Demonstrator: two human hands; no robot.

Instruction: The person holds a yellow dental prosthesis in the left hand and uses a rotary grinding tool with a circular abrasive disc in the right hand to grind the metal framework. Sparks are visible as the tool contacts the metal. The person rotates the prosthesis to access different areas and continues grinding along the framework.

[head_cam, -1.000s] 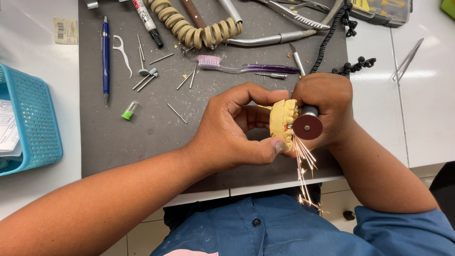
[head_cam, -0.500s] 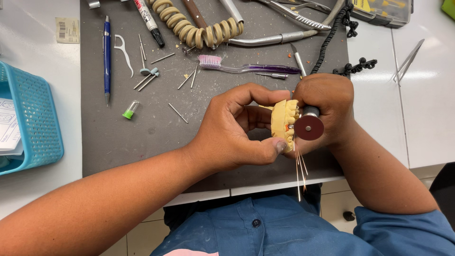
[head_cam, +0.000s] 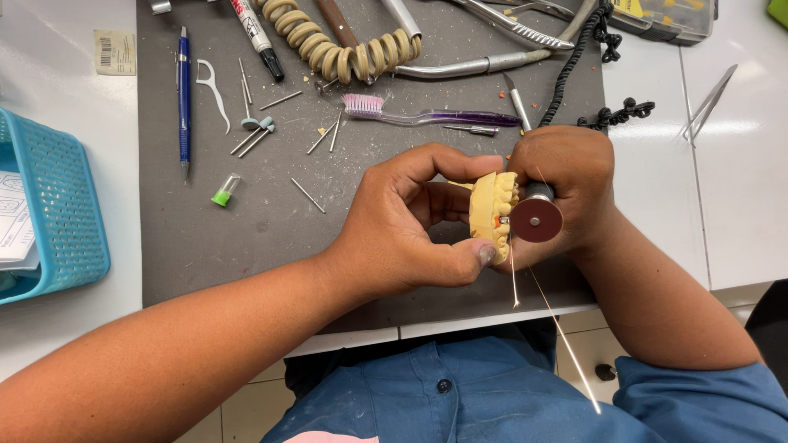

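Observation:
My left hand (head_cam: 410,221) grips a yellow plaster dental cast (head_cam: 492,209) between thumb and fingers, just above the front edge of a dark grey mat (head_cam: 246,238). My right hand (head_cam: 566,189) is wrapped around a rotary handpiece whose dark red cutting disc (head_cam: 535,219) touches the cast at a small glowing orange spot. A few thin sparks streak downward from the disc toward my blue shirt. The handpiece body is hidden inside my right fist.
On the mat lie a purple toothbrush (head_cam: 427,115), a blue pen (head_cam: 184,98), a white floss pick (head_cam: 215,92), several loose burs, a small green-capped vial (head_cam: 223,191), a beige coiled cord (head_cam: 336,45) and metal tools. A blue basket (head_cam: 57,205) sits at left; tweezers (head_cam: 707,100) at right.
The shower of sparks under the disc has thinned from a dense bundle to a few thin streaks. Both hands and the cast stay in nearly the same place.

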